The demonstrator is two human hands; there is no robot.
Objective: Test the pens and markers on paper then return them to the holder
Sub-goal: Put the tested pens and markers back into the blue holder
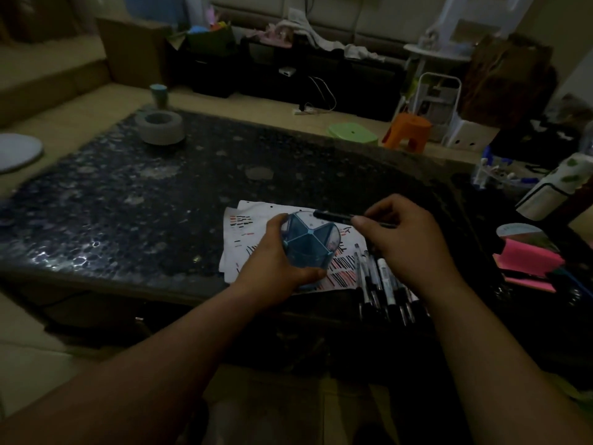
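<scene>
A translucent blue pen holder [308, 242] with divided compartments stands on white paper [250, 226] marked with black and red strokes. My left hand [272, 268] grips the holder from its left side. My right hand [404, 239] pinches a black pen [333, 216] that lies almost level, its left end over the holder's far rim. Several black pens and markers [385, 290] lie side by side on the paper's right edge, just below my right hand. No pen shows inside the holder.
The dark speckled table [128, 200] carries a grey round ring [159, 126] at the far left. Pink sticky notes [526, 268] sit at the right, with clutter behind them. Orange [407, 131] and green [353, 131] stools stand on the floor beyond.
</scene>
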